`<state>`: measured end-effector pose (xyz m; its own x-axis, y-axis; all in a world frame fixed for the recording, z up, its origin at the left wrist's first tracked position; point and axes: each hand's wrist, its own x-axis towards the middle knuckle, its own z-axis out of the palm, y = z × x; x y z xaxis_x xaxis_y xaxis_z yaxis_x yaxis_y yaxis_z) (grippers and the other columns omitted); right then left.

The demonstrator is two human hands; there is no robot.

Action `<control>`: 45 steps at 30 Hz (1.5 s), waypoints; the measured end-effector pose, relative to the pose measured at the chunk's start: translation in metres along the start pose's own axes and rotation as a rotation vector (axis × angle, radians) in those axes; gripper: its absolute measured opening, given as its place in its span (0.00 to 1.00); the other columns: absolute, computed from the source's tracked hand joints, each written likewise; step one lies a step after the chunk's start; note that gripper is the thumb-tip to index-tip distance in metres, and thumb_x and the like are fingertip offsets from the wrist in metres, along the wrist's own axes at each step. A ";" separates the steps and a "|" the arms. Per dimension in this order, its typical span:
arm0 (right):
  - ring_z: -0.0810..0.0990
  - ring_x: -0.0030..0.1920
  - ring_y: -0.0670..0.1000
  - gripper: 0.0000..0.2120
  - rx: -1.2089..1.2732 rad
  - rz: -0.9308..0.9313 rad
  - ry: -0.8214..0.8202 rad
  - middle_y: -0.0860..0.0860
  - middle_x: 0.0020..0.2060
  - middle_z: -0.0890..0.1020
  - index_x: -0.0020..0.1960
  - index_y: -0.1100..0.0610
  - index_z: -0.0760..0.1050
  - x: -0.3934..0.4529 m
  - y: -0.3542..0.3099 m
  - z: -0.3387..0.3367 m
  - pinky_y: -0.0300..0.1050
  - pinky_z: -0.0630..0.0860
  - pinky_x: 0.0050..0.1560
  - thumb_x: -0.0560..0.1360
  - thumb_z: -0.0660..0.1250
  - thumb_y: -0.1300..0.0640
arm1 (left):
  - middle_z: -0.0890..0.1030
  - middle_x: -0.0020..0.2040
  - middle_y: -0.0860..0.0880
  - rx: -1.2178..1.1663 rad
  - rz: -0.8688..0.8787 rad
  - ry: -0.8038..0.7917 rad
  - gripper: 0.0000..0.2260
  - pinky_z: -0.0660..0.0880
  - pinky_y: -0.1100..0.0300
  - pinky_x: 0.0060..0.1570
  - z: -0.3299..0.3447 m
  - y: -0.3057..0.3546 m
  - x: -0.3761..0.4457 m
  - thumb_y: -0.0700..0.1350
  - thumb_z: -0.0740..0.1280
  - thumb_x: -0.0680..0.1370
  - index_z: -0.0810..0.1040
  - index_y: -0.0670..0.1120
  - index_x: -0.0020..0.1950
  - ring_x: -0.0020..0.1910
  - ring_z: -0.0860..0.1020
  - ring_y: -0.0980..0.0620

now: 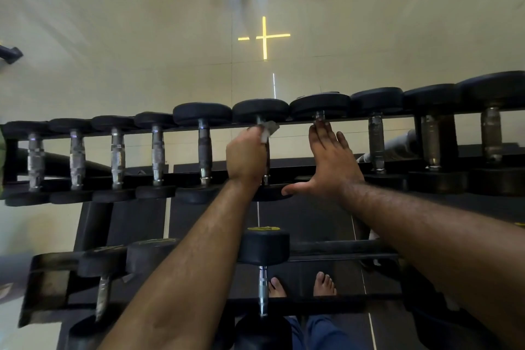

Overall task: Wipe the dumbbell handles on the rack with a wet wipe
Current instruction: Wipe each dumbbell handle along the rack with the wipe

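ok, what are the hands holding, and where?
Left hand grips a wet wipe wrapped round a dumbbell handle, near its far end. Right hand lies flat, holding nothing.

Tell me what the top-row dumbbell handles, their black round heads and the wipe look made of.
Silver knurled dumbbell handles: bare metal, glinting with a dull, worn sheen. Black round dumbbell heads: matte, probably rubber-coated. Small pale grey wipe in the left hand: thin, crumpled, cloth-like sheet.

One head-worn camera looks steeply down, close over the dumbbell rack (284, 122). It faces forward past the fingertips (321, 125) toward the floor (142, 51) beyond.
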<state>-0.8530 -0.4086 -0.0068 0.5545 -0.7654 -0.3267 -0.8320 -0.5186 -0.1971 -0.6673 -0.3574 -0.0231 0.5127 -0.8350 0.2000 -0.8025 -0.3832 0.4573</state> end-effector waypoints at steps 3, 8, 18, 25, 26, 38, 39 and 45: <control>0.31 0.85 0.53 0.79 0.009 -0.007 0.007 0.55 0.85 0.32 0.87 0.58 0.34 0.001 0.003 0.003 0.56 0.38 0.86 0.56 0.59 0.09 | 0.86 0.44 0.50 0.160 0.281 -0.106 0.05 0.75 0.57 0.36 -0.001 -0.017 -0.011 0.47 0.72 0.82 0.86 0.50 0.55 0.37 0.83 0.49; 0.30 0.85 0.54 0.79 0.013 -0.009 0.009 0.55 0.85 0.31 0.87 0.58 0.33 0.003 0.005 0.005 0.57 0.38 0.86 0.56 0.58 0.09 | 0.88 0.53 0.51 0.179 0.357 -0.546 0.13 0.81 0.56 0.54 -0.042 -0.046 -0.023 0.41 0.72 0.80 0.87 0.55 0.61 0.50 0.85 0.51; 0.35 0.86 0.54 0.76 0.023 -0.010 0.021 0.56 0.87 0.37 0.88 0.57 0.40 -0.001 0.002 -0.001 0.58 0.37 0.86 0.56 0.52 0.07 | 0.88 0.49 0.41 -1.093 -0.780 -0.263 0.04 0.84 0.48 0.49 -0.075 -0.018 -0.026 0.43 0.74 0.81 0.86 0.45 0.53 0.48 0.86 0.44; 0.87 0.59 0.52 0.30 1.298 0.104 -0.093 0.50 0.57 0.88 0.69 0.55 0.81 -0.023 -0.091 -0.028 0.57 0.84 0.64 0.72 0.83 0.45 | 0.87 0.56 0.41 -1.217 -0.779 -0.306 0.16 0.80 0.56 0.43 -0.104 -0.010 -0.051 0.52 0.70 0.83 0.83 0.41 0.62 0.51 0.86 0.44; 0.89 0.56 0.54 0.21 1.410 0.146 -0.126 0.52 0.54 0.89 0.64 0.57 0.83 -0.024 -0.100 -0.032 0.59 0.85 0.61 0.74 0.83 0.52 | 0.87 0.56 0.40 -1.260 -0.780 -0.294 0.18 0.82 0.55 0.44 -0.110 -0.011 -0.052 0.53 0.69 0.83 0.83 0.39 0.63 0.51 0.86 0.43; 0.89 0.51 0.56 0.26 1.285 0.108 -0.166 0.58 0.52 0.86 0.64 0.53 0.72 -0.044 -0.114 -0.064 0.54 0.88 0.51 0.73 0.83 0.63 | 0.74 0.73 0.58 -0.787 -0.227 -0.317 0.28 0.79 0.60 0.55 -0.178 -0.021 -0.055 0.53 0.71 0.82 0.65 0.73 0.76 0.63 0.80 0.58; 0.89 0.50 0.55 0.25 1.206 0.070 -0.169 0.57 0.50 0.86 0.63 0.52 0.72 -0.044 -0.113 -0.065 0.54 0.88 0.51 0.73 0.82 0.64 | 0.74 0.72 0.59 -0.727 -0.154 -0.397 0.26 0.79 0.60 0.55 -0.182 -0.023 -0.051 0.50 0.71 0.82 0.68 0.71 0.75 0.61 0.80 0.59; 0.88 0.47 0.58 0.24 1.212 -0.042 -0.212 0.56 0.46 0.87 0.64 0.50 0.74 -0.044 -0.114 -0.068 0.57 0.86 0.53 0.75 0.79 0.66 | 0.87 0.46 0.47 -0.631 -0.342 -0.335 0.09 0.80 0.58 0.43 -0.178 -0.028 -0.042 0.39 0.72 0.80 0.83 0.50 0.57 0.47 0.85 0.49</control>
<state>-0.7812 -0.3415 0.0926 0.6611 -0.6213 -0.4206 -0.3554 0.2343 -0.9049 -0.6126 -0.2416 0.1097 0.5001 -0.8242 -0.2656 -0.2415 -0.4272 0.8713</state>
